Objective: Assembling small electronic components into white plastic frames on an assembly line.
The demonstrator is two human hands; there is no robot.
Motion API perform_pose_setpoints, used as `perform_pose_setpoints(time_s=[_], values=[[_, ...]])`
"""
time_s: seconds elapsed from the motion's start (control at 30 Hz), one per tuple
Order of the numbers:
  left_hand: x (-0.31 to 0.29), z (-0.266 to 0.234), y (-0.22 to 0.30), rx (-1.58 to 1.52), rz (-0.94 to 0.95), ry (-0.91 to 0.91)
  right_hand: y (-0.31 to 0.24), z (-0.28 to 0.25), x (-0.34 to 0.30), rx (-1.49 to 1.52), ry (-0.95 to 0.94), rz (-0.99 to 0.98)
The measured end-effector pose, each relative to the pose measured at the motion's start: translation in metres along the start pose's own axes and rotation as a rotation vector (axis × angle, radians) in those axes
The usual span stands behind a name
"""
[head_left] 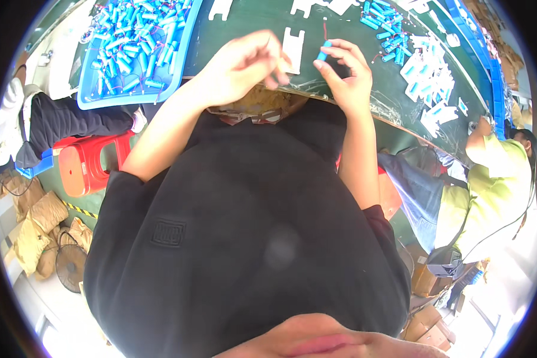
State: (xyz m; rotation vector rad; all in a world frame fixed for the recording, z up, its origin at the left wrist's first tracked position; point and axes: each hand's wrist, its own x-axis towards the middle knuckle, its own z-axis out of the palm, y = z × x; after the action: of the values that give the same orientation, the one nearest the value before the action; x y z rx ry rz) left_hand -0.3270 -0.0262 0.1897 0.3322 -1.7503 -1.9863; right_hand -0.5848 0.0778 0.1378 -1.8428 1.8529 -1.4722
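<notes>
right hand (pixel 346 74): fingers pinch small blue cell (pixel 323 50) over table (pixel 250 27) far edge | left hand (pixel 241 68): fingers curled on white holder (pixel 293 48) just left | keep your wire clear, line cell up squarely

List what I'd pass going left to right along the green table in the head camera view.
Blue tray of blue cells → left hand → white plastic piece → right hand pinching a blue cell → loose blue cells → white pieces → a co-worker's arm.
</notes>
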Motion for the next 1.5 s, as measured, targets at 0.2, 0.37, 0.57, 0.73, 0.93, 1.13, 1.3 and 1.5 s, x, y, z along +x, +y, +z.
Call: perform_pose_setpoints(time_s=[0.2, 0.37, 0.57, 0.73, 0.93, 1.13, 1.3, 1.5], values=[[-0.075, -0.033, -0.082, -0.087, -0.373, -0.074, -0.02, 0.022, 0.002, 0.058, -0.082, -0.031], [-0.086, -0.072, -0.16, 0.564, -0.455, 0.253, -0.015, 0.027, 0.007, 0.055, -0.203, -0.014], [-0.075, -0.103, -0.195, 1.234, -0.298, 0.222, -0.013, 0.026, 0.005, 0.001, -0.287, -0.03], [-0.058, -0.051, -0.145, 1.212, -0.545, -0.154, -0.017, 0.027, 0.004, -0.088, -0.253, -0.152], [-0.033, -0.02, -0.092, 1.099, -0.306, -0.227, -0.018, 0.003, -0.003, 0.006, -0.181, -0.112], [-0.067, -0.032, -0.135, 1.177, -0.134, 0.062, 0.023, -0.097, 0.013, -0.415, 0.281, 0.022], [-0.056, -0.02, -0.089, 1.276, -0.016, -0.012, 0.078, -0.171, 0.017, -0.934, 0.599, 0.147], [0.003, 0.018, 0.011, 0.268, 0.285, -0.383, 0.075, -0.093, 0.015, -0.551, 0.3, 0.217]])
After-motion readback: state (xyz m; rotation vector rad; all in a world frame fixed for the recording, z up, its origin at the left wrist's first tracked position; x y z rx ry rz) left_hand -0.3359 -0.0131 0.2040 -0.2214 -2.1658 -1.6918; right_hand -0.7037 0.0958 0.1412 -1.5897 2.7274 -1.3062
